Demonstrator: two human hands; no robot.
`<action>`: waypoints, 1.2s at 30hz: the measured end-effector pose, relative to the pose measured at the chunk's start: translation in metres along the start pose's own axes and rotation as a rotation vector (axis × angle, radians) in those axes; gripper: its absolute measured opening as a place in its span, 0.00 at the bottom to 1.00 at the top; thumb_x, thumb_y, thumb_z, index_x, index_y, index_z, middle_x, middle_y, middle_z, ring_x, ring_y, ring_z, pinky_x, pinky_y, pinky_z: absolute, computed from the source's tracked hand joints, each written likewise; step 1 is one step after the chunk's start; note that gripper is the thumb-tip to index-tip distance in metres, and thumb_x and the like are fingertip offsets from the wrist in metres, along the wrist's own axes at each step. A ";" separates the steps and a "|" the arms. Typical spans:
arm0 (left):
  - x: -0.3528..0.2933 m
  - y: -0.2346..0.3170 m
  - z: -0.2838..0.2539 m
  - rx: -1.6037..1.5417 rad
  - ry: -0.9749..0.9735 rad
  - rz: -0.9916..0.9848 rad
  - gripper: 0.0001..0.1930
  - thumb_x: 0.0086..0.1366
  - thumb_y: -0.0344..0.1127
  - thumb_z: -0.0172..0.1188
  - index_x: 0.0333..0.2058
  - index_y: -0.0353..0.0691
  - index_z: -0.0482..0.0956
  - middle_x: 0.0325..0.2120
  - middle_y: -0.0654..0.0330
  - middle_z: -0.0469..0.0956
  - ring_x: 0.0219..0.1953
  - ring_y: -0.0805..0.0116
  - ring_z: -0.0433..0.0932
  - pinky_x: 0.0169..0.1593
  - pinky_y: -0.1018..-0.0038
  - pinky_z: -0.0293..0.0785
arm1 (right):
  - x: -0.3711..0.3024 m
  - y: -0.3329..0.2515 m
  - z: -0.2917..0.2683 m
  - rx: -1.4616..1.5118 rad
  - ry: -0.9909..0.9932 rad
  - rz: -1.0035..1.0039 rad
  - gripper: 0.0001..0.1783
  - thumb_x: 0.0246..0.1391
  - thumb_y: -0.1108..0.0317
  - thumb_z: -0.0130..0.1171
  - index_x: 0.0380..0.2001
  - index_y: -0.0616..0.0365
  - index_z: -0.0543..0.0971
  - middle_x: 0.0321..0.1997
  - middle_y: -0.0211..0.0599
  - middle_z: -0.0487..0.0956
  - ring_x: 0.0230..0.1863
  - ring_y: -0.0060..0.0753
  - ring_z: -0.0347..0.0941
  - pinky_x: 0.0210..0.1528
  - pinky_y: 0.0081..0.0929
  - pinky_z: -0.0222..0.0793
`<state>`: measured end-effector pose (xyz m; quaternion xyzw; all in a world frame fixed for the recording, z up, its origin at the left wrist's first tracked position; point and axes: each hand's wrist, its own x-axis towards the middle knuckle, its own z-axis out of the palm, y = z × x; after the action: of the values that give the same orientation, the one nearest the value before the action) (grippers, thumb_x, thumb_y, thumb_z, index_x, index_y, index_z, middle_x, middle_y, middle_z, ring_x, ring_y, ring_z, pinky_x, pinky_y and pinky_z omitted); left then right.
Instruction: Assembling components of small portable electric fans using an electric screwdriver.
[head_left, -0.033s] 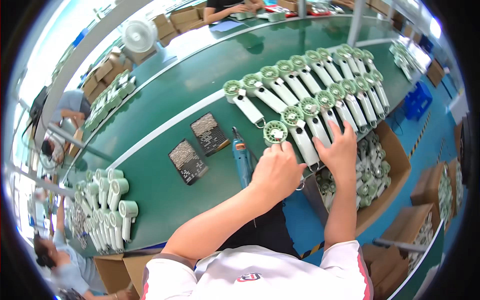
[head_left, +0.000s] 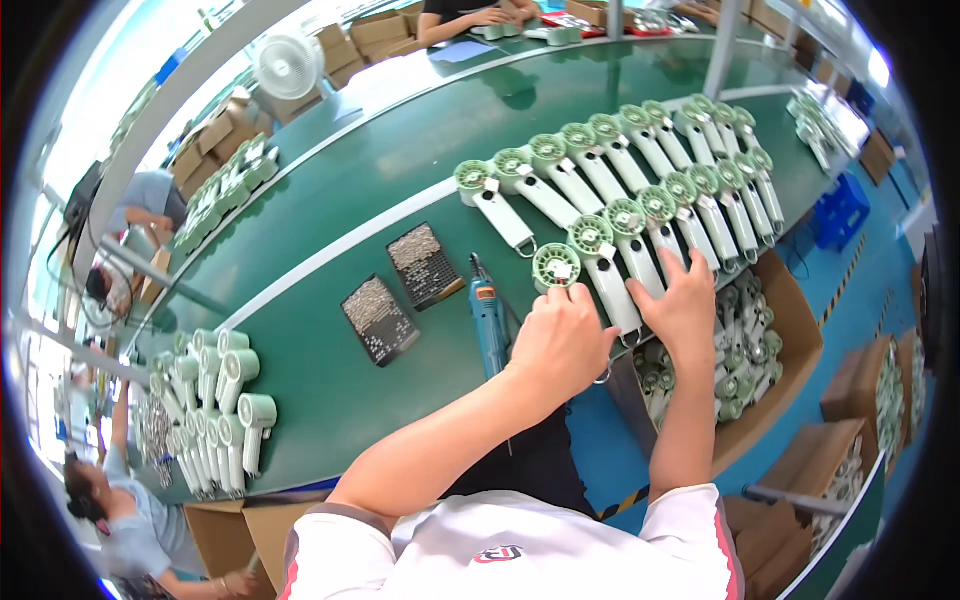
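Showing at the lower left a co-worker [head_left: 150, 520] in a light blue top, with a hand near an open cardboard box [head_left: 220, 545]. Seeing next a cluster of pale green and white fans [head_left: 208, 385] crowding the left end of the green table [head_left: 320, 400]. Moving rightward, finding two black trays, a nearer one [head_left: 377, 320] and a farther one [head_left: 424, 265], lying close together and holding small pale pieces. Passing then to a teal power screwdriver [head_left: 489, 325], lying with tip pointing away from the body.

Grasping a hand-held fan [head_left: 556, 266] just right of the screwdriver, with the left hand [head_left: 557, 340] curling over its handle and leaving the round green head exposed at the table's near side. Noticing beyond it an upper row of fans [head_left: 570, 188] and a lower row of fans [head_left: 718, 232], both slanting across the table. Spreading the right hand [head_left: 682, 305] over handles in the lower row, with thumb and fingers parting; being unable to tell whether pinching one. Seeing below it a large carton [head_left: 800, 320] holding many more fans, and farther right a blue stool [head_left: 838, 207].
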<state>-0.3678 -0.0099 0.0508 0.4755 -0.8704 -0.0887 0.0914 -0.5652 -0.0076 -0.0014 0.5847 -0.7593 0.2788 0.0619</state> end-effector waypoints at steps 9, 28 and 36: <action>0.010 -0.001 0.023 -0.351 0.154 -0.343 0.38 0.57 0.47 0.76 0.58 0.30 0.70 0.48 0.33 0.72 0.49 0.36 0.78 0.54 0.56 0.78 | 0.016 -0.008 0.003 0.019 -0.128 -0.029 0.32 0.45 0.48 0.74 0.51 0.56 0.85 0.55 0.63 0.75 0.58 0.63 0.73 0.60 0.51 0.71; 0.009 0.006 0.051 -0.879 0.353 -0.788 0.46 0.48 0.34 0.82 0.60 0.21 0.63 0.38 0.50 0.84 0.37 0.58 0.85 0.39 0.69 0.83 | 0.008 -0.003 0.013 0.022 -0.061 -0.013 0.31 0.45 0.47 0.73 0.50 0.55 0.86 0.51 0.56 0.76 0.52 0.59 0.73 0.54 0.50 0.72; 0.027 0.001 0.043 -1.460 0.150 -0.803 0.19 0.59 0.31 0.75 0.45 0.24 0.81 0.37 0.52 0.85 0.37 0.63 0.87 0.39 0.70 0.83 | 0.007 -0.004 0.013 0.055 -0.084 -0.004 0.31 0.44 0.47 0.73 0.49 0.54 0.86 0.48 0.52 0.76 0.50 0.57 0.72 0.51 0.49 0.72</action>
<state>-0.3932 -0.0289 0.0117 0.5754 -0.3504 -0.6243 0.3954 -0.5607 -0.0204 -0.0081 0.5989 -0.7522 0.2745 0.0146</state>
